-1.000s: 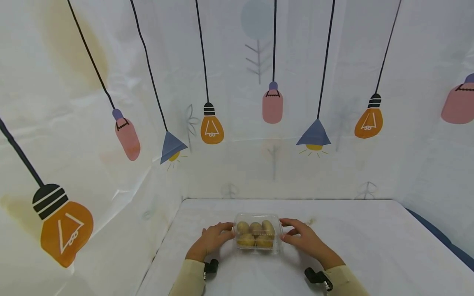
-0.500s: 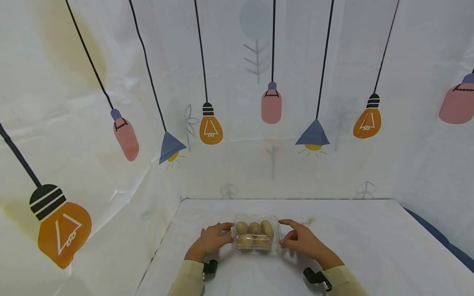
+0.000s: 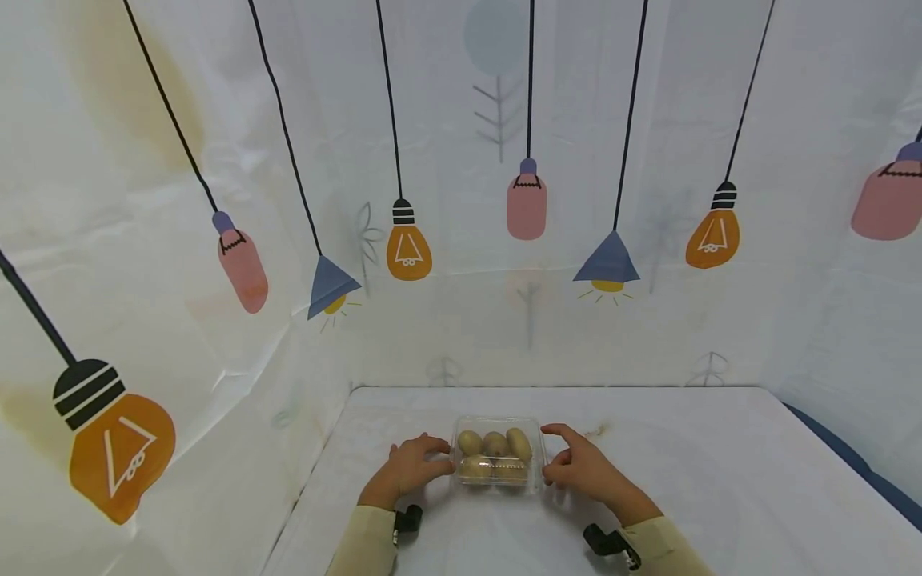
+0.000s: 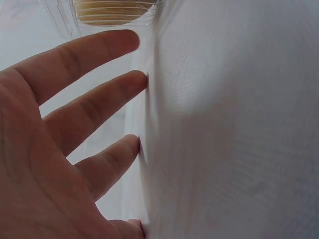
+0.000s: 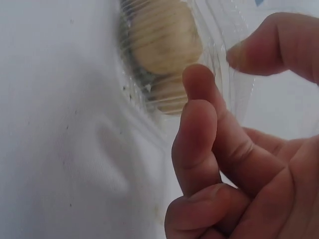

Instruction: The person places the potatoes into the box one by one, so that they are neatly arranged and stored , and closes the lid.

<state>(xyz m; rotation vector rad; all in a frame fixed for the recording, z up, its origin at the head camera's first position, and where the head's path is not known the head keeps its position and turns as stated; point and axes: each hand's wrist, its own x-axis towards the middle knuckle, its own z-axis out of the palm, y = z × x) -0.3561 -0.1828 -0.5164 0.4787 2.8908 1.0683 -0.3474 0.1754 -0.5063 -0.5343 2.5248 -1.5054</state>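
Observation:
A clear plastic box [image 3: 535, 460] with a ribbed wall sits on the white table, lid over several oval yellowish-tan things [image 3: 475, 468] resembling small potatoes or kiwifruit. At its left side is my left hand [image 3: 409, 470], fingertips right at the wall. The left wrist view shows these fingers [image 4: 99, 104] spread and loosely bent, beside the table surface, with the box's ribbed wall [image 4: 117, 14] above them. My right hand [image 3: 587, 468] stays by the box's right side, one finger extended to the far corner, other tips at the near corner. In the right wrist view, several fingers [image 5: 197, 132] bend beside the rim.
The white-covered table [image 3: 670, 464] spreads around the box. Behind it hangs a pale wall sheet [image 3: 461, 328] printed with lamps and bulbs. A dark blue strip [image 3: 857, 456] lies along the right edge. Black wrist cameras [image 3: 608, 540] sit below both hands.
The right hand's lower fingertips have moved slightly, drawing in at the near corner of the box. The left hand and the box hardly differ; the whole head view drifts a little.

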